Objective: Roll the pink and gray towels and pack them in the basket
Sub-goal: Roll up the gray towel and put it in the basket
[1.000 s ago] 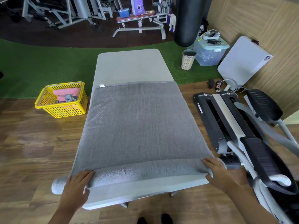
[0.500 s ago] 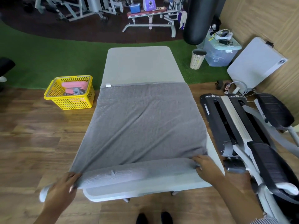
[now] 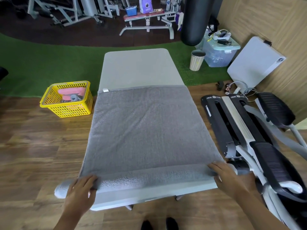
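A gym interior: grey steel weight machines [image 3: 69, 12] and a padded red weight bench [image 3: 147, 15] stand on dark flooring, a black hanging punching bag [image 3: 193, 20] beside green artificial turf [image 3: 41, 63], a black-and-white elliptical trainer [image 3: 259, 138] nearby.

light grey folding table [image 3: 136, 67] set lengthwise across wood floor [image 3: 33, 146] and green turf [image 3: 41, 63]. elliptical trainer [image 3: 249, 133] parked just beside table's right edge. black punching bag [image 3: 192, 20] hung at back right; striped bin [image 3: 197, 60] and clear storage box [image 3: 219, 52] placed near it. white folded panel [image 3: 254, 63] leaned on wooden wall [image 3: 265, 19]. weight bench [image 3: 147, 19] seen at rear.
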The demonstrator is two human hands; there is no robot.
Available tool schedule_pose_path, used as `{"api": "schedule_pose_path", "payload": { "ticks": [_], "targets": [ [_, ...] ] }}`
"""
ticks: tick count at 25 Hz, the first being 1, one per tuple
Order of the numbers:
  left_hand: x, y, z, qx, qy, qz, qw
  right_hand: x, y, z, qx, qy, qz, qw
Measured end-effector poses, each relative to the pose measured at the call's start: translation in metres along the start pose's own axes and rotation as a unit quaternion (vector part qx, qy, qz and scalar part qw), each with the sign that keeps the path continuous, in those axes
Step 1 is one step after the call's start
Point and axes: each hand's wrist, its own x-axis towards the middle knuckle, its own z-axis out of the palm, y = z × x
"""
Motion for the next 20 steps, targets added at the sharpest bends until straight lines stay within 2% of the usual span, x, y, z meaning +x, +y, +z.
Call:
{"api": "schedule_pose_path", "payload": {
  "ticks": [6, 8, 10, 12, 15, 16, 18, 20],
  "targets": [
    [-0.002, 0.004, -0.004, 0.024, -0.058, -0.008, 0.998, 0.013, -0.001, -0.005, 0.050, -0.064, 0.035, 0.996],
    [0.005, 0.005, -0.010, 0.042, -0.076, -0.004, 0.996, 0.023, -0.001, -0.012, 0.033, -0.089, 0.052, 0.994],
    [0.012, 0.001, -0.012, 0.010, -0.073, -0.028, 0.997, 0.032, 0.001, -0.013, 0.004, -0.064, 0.056, 0.996],
    [0.016, -0.002, -0.007, -0.068, -0.046, -0.054, 0.995, 0.035, 0.004, -0.008, 0.016, -0.026, 0.041, 0.999],
    [0.014, -0.002, -0.001, -0.063, -0.010, -0.009, 0.998, 0.034, 0.001, -0.001, 0.052, -0.010, 0.044, 0.998],
    [0.013, -0.002, 0.001, -0.049, -0.015, 0.004, 0.999, 0.032, 0.001, 0.000, 0.068, -0.020, 0.067, 0.995],
    [0.008, -0.008, 0.006, -0.016, -0.049, 0.009, 0.999, 0.028, 0.003, 0.003, 0.070, -0.088, 0.111, 0.987],
    [0.006, -0.009, 0.011, 0.000, -0.082, -0.002, 0.997, 0.028, 0.003, 0.006, 0.058, -0.114, 0.108, 0.986]
  ]
}}
